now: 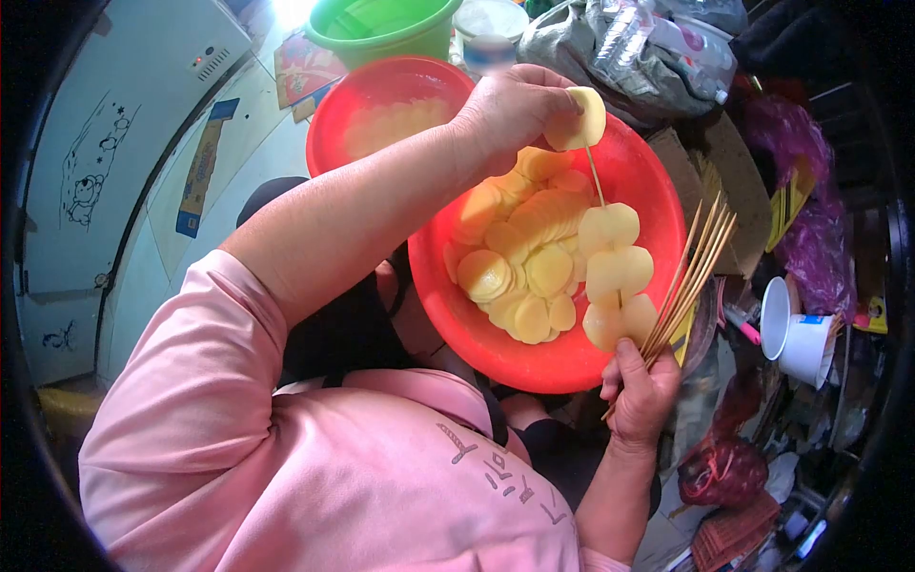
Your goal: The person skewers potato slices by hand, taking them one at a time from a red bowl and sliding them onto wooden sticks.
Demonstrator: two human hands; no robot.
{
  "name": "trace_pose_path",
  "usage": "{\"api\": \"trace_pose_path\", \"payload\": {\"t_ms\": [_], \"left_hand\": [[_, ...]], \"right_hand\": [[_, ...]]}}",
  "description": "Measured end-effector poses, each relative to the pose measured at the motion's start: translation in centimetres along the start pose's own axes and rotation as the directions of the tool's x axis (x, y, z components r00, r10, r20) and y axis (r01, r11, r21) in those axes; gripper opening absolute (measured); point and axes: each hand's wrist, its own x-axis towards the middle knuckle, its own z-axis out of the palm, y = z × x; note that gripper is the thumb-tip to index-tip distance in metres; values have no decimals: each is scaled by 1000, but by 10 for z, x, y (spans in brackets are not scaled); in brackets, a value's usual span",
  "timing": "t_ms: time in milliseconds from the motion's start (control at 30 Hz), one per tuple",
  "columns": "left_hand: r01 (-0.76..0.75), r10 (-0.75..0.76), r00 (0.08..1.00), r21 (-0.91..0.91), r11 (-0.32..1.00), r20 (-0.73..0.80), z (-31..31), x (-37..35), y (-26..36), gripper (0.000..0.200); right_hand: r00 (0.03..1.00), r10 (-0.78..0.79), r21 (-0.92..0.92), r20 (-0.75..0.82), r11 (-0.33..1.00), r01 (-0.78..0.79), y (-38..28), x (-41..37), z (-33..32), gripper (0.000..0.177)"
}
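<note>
My left hand, closed in a pinch, holds a pale yellow potato slice at the upper end of a thin wooden skewer. Lower on that skewer sit several potato slices, spaced apart and slightly folded. My right hand is closed around the skewer's lower end and a fanned bundle of bare wooden skewers. Beneath both hands is a large red basin, with many loose potato slices heaped inside.
Behind my left forearm stands a second red basin with pale slices. A green tub is at the back. A grey sack with plastic bottles lies back right. To the right are a cardboard box, a white tub and a red net bag.
</note>
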Motion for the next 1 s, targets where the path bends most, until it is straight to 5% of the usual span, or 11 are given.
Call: {"api": "trace_pose_path", "payload": {"t_ms": [200, 500, 700, 767, 1000], "left_hand": [[30, -32, 999, -53, 998, -35, 2, -3, 5, 18], [10, -35, 990, 180, 984, 136, 3, -18, 19, 16], [102, -108, 993, 114, 988, 49, 7, -14, 8, 18], [158, -155, 986, -53, 986, 53, 8, -12, 6, 21], [220, -210, 970, -73, 973, 120, 4, -8, 4, 22]], "right_hand": [[1000, -10, 11, 1, 1000, 10, 0, 0, 0, 12], [1000, 9, -53, -5, 999, -9, 0, 0, -1, 12], [1000, -12, -53, -6, 999, 11, 1, 0, 3, 12], [1000, -25, -48, 7, 999, 25, 0, 0, 3, 12], [1000, -7, -59, 25, 998, 8, 0, -1, 1, 11]]}}
